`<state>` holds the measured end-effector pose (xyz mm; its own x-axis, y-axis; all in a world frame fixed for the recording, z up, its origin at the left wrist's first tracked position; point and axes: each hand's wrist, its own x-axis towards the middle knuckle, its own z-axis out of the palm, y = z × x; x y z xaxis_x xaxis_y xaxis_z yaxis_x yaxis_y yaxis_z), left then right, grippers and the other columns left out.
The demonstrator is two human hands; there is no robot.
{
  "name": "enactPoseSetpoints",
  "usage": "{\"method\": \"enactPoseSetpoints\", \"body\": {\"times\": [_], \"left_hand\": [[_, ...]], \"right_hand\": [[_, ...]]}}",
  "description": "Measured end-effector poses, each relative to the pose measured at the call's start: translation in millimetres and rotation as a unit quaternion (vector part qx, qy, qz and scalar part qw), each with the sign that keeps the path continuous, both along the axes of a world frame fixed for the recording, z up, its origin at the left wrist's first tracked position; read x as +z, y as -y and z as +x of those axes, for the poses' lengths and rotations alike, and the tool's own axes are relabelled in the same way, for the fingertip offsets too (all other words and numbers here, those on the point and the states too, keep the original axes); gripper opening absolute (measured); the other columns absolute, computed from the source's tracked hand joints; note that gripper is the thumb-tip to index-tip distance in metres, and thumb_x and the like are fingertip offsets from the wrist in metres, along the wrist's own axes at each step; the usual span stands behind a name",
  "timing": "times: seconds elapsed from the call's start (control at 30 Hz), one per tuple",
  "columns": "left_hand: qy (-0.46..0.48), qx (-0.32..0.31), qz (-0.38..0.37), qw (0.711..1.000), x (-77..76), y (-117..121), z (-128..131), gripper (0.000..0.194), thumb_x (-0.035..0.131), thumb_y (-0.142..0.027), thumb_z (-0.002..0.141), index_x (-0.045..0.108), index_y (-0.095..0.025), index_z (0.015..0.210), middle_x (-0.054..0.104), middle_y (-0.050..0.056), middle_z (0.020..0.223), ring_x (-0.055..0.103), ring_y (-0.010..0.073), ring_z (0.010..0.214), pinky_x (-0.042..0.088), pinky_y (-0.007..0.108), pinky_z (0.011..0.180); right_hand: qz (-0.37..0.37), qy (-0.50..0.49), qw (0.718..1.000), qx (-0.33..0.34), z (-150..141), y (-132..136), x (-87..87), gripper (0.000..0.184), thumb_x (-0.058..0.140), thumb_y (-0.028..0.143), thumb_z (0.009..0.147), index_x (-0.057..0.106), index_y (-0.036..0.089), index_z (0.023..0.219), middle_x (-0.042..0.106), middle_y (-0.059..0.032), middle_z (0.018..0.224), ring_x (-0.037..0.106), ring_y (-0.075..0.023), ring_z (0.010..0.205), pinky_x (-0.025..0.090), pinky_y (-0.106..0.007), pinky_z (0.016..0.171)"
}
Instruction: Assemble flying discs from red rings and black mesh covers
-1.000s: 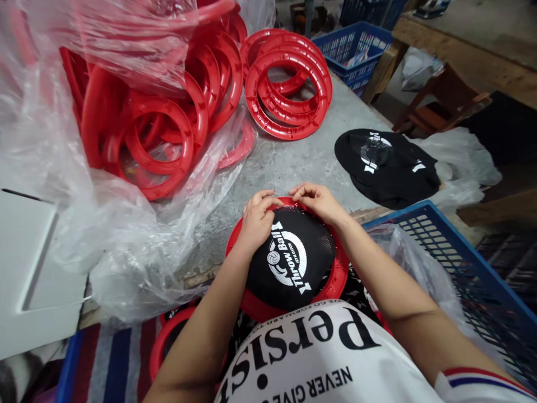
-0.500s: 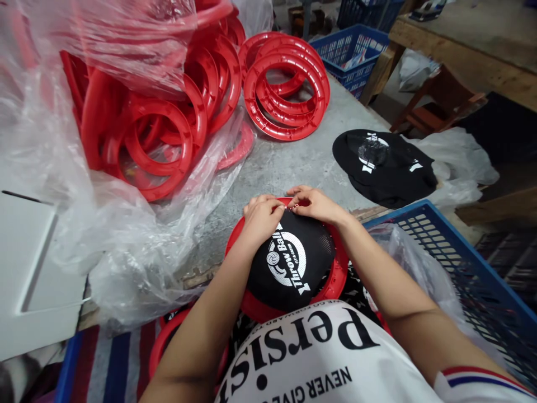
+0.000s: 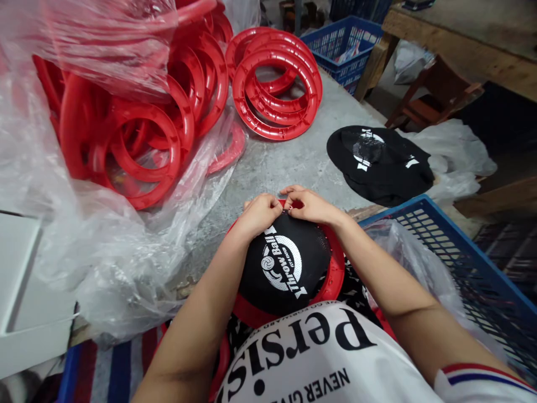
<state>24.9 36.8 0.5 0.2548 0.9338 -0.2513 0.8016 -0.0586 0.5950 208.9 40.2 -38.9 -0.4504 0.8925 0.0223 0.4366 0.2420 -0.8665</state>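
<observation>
A red plastic ring (image 3: pixel 334 274) rests against my body at the table's front edge. Across its opening lies a black fabric disc (image 3: pixel 289 280) with white "Throw Ball" print and a mesh patch. My left hand (image 3: pixel 263 214) is closed at the far rim, thumb and fingertips pinching the disc's edge. Right beside it, my right hand (image 3: pixel 308 206) pinches the same edge, its fingers curled over the rim. The fingertips nearly meet and hide the exact spot they grip.
Several loose red rings (image 3: pixel 308 120) are stacked at the back, beside a plastic bag (image 3: pixel 126 235) full of more. Printed black discs (image 3: pixel 386 187) lie at right. A blue crate (image 3: pixel 423 210) stands by my right arm, and a white box (image 3: pixel 37 291) is at far left.
Both hands stay at the ring's far rim, and my right fingertips have drawn in closer to the left ones. The whole view has shifted slightly.
</observation>
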Motion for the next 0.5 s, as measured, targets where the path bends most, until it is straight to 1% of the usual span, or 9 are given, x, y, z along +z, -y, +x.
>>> {"method": "enactPoseSetpoints", "body": {"times": [0.1, 0.2, 0.37, 0.5], "left_hand": [[0.021, 0.007, -0.007, 1.000, -2.2, 0.3, -0.4, 0.013, 0.058, -0.024, 0.081, 0.068, -0.021, 0.073, 0.070, 0.001, 0.085, 0.061, 0.0197, 0.080, 0.047, 0.038, 0.087], [0.037, 0.006, -0.005, 0.999, -5.4, 0.1, -0.6, 0.013, 0.057, -0.022, 0.080, 0.066, -0.020, 0.071, 0.069, 0.001, 0.086, 0.061, 0.0191, 0.081, 0.047, 0.038, 0.088], [0.084, 0.011, -0.016, 0.996, -11.0, -0.6, -3.4, 0.013, 0.056, -0.024, 0.079, 0.065, -0.019, 0.071, 0.068, 0.001, 0.091, 0.060, 0.0180, 0.083, 0.048, 0.036, 0.086], [0.119, 0.016, -0.026, 0.992, -14.3, -0.6, -6.3, 0.013, 0.057, -0.026, 0.077, 0.066, -0.019, 0.071, 0.069, 0.001, 0.094, 0.061, 0.0170, 0.084, 0.049, 0.034, 0.085]], "right_hand": [[-0.020, -0.035, 0.999, -0.006, 1.4, 0.0, -0.4, 0.006, 0.064, 0.012, 0.073, 0.065, 0.018, 0.073, 0.062, -0.0107, 0.126, 0.050, -0.0259, 0.135, 0.035, -0.046, 0.114], [-0.039, -0.044, 0.998, 0.000, 1.2, 0.3, 1.0, 0.005, 0.064, 0.015, 0.075, 0.065, 0.018, 0.071, 0.064, -0.0115, 0.123, 0.048, -0.0269, 0.137, 0.035, -0.046, 0.113], [-0.066, -0.076, 0.995, 0.012, 1.3, 1.4, 2.9, 0.006, 0.064, 0.016, 0.077, 0.065, 0.017, 0.072, 0.060, -0.0120, 0.134, 0.047, -0.0260, 0.137, 0.032, -0.047, 0.115], [-0.087, -0.106, 0.990, 0.012, 2.9, 1.5, 2.4, 0.007, 0.065, 0.019, 0.079, 0.065, 0.016, 0.072, 0.059, -0.0117, 0.135, 0.047, -0.0263, 0.137, 0.030, -0.048, 0.115]]}}
